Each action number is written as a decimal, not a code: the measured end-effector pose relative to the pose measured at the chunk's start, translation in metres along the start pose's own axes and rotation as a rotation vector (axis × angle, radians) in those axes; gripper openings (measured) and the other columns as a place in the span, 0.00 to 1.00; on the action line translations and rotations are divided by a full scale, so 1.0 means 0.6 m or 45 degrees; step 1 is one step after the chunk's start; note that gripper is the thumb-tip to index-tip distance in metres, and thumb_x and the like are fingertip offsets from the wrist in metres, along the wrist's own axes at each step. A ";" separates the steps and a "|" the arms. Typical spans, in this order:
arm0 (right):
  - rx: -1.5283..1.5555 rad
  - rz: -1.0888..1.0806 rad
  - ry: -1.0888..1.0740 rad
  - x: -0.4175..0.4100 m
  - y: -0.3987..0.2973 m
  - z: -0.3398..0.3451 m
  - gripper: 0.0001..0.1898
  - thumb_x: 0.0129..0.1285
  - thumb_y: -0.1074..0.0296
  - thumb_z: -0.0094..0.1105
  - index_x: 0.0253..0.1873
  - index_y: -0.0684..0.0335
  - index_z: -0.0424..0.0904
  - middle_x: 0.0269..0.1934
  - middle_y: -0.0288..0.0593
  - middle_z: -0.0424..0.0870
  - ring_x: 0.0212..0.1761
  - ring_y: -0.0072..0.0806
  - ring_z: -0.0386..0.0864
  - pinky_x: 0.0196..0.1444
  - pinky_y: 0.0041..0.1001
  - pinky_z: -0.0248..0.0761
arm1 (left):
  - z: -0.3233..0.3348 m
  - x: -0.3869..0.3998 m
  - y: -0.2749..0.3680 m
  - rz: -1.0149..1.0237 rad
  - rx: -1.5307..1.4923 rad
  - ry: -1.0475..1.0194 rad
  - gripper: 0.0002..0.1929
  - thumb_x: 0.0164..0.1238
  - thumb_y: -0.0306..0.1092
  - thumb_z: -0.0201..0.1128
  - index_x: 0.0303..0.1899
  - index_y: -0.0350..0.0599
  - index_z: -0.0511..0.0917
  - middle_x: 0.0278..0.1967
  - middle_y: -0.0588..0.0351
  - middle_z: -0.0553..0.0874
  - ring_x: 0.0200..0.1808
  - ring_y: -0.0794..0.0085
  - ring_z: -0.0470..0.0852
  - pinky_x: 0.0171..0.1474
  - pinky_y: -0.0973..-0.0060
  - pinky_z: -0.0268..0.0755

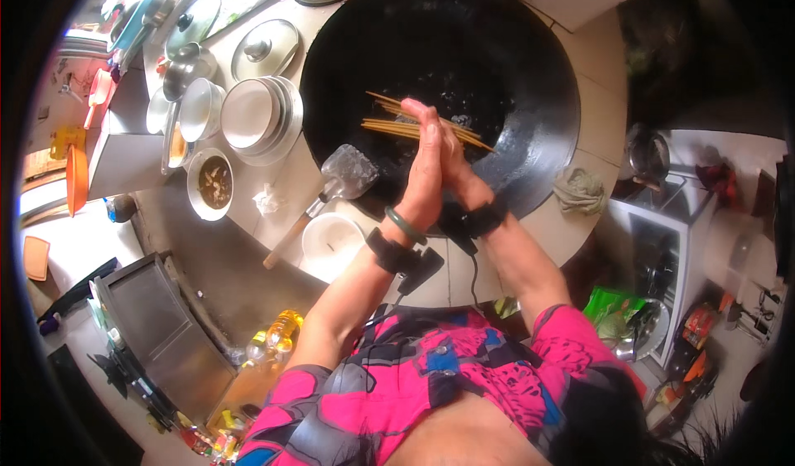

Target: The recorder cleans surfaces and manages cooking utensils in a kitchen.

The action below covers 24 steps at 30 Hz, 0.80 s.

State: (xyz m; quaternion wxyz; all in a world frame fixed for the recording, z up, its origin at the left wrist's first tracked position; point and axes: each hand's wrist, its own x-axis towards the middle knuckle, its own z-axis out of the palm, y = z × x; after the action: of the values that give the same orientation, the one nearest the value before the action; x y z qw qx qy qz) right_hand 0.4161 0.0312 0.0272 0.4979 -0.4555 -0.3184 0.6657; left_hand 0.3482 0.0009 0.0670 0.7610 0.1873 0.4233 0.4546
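Observation:
Several wooden chopsticks [397, 128] lie pressed between my two palms, their ends sticking out on both sides. My left hand [425, 174] has a green bangle at its wrist; my right hand [456, 161] is flat against it. Both are above a large black wok [435, 37] set in a tiled stove top. Inside the wok, small bubbles or drops show beneath the chopsticks. A spatula [349, 171] with a wooden handle rests over the wok's left rim, beside a white bowl [333, 242].
Stacked bowls [249, 115], a bowl of brown liquid with food pieces [210, 184] and a metal pot lid [265, 50] stand left of the wok. A crumpled cloth [579, 191] lies at its right rim. Oil bottles [282, 332] are at the lower left.

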 end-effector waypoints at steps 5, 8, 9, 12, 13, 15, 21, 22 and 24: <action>-0.528 -0.405 -0.068 -0.059 -0.003 0.025 0.35 0.71 0.42 0.31 0.70 0.68 0.54 0.70 0.51 0.55 0.73 0.39 0.50 0.73 0.32 0.37 | -0.058 0.075 0.001 -0.110 0.127 0.116 0.35 0.68 0.62 0.46 0.63 0.39 0.64 0.59 0.54 0.71 0.61 0.71 0.67 0.63 0.76 0.59; -0.626 -0.661 -0.100 -0.066 -0.010 0.037 0.28 0.73 0.53 0.34 0.68 0.69 0.56 0.71 0.53 0.53 0.75 0.42 0.45 0.73 0.35 0.38 | -0.028 0.099 0.026 0.002 -0.265 0.217 0.36 0.71 0.58 0.42 0.69 0.39 0.53 0.68 0.54 0.59 0.71 0.67 0.52 0.72 0.73 0.41; -0.592 -0.655 -0.100 -0.050 0.007 0.029 0.27 0.74 0.54 0.34 0.67 0.69 0.57 0.70 0.53 0.55 0.74 0.43 0.47 0.73 0.35 0.40 | -0.030 0.094 0.023 0.005 -0.261 0.227 0.36 0.71 0.58 0.42 0.69 0.39 0.53 0.68 0.54 0.59 0.71 0.67 0.52 0.72 0.73 0.41; -0.975 -0.866 -0.058 0.060 0.062 -0.061 0.20 0.69 0.63 0.42 0.60 0.70 0.66 0.61 0.56 0.67 0.64 0.48 0.63 0.68 0.38 0.54 | -0.006 0.070 0.001 0.026 -0.273 -0.043 0.33 0.73 0.60 0.31 0.62 0.41 0.64 0.59 0.53 0.72 0.63 0.67 0.66 0.67 0.69 0.52; -1.290 -0.996 -0.038 0.084 0.074 -0.087 0.19 0.65 0.67 0.46 0.58 0.69 0.69 0.60 0.57 0.68 0.64 0.49 0.64 0.66 0.38 0.57 | -0.014 0.069 0.000 -0.021 -0.329 -0.271 0.32 0.73 0.59 0.32 0.62 0.39 0.63 0.59 0.53 0.71 0.63 0.68 0.66 0.67 0.71 0.53; -1.448 -0.528 -0.004 0.092 0.046 -0.081 0.20 0.62 0.63 0.52 0.56 0.69 0.71 0.60 0.58 0.68 0.64 0.49 0.64 0.65 0.39 0.58 | -0.038 0.070 -0.001 -0.161 -0.384 -0.187 0.36 0.72 0.60 0.36 0.65 0.35 0.56 0.65 0.47 0.64 0.68 0.64 0.59 0.70 0.69 0.46; -1.915 -0.370 -0.006 0.158 0.100 -0.127 0.38 0.49 0.55 0.68 0.63 0.68 0.63 0.64 0.58 0.62 0.66 0.48 0.60 0.66 0.40 0.55 | -0.117 0.084 -0.020 -0.249 -0.431 0.593 0.44 0.65 0.60 0.51 0.68 0.33 0.45 0.71 0.42 0.47 0.74 0.60 0.43 0.73 0.66 0.34; -1.922 -0.281 -0.133 0.148 0.111 -0.115 0.40 0.48 0.56 0.69 0.63 0.68 0.61 0.62 0.58 0.64 0.64 0.48 0.62 0.65 0.40 0.56 | -0.122 0.081 -0.020 -0.249 -0.422 0.599 0.44 0.65 0.60 0.51 0.68 0.33 0.45 0.71 0.42 0.47 0.74 0.60 0.43 0.73 0.66 0.34; -1.997 -0.317 -0.232 0.118 0.147 -0.097 0.38 0.46 0.62 0.70 0.60 0.70 0.60 0.53 0.56 0.69 0.60 0.47 0.64 0.63 0.41 0.56 | -0.128 0.081 -0.022 -0.252 -0.388 0.692 0.44 0.64 0.60 0.52 0.69 0.34 0.46 0.71 0.43 0.48 0.74 0.60 0.44 0.72 0.67 0.35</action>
State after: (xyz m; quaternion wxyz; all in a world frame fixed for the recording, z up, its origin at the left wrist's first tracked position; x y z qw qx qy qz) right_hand 0.4304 0.0703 -0.0931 0.0752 -0.5779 -0.7817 0.2219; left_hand 0.3040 0.0278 -0.0087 0.6799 -0.0991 0.5542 0.4699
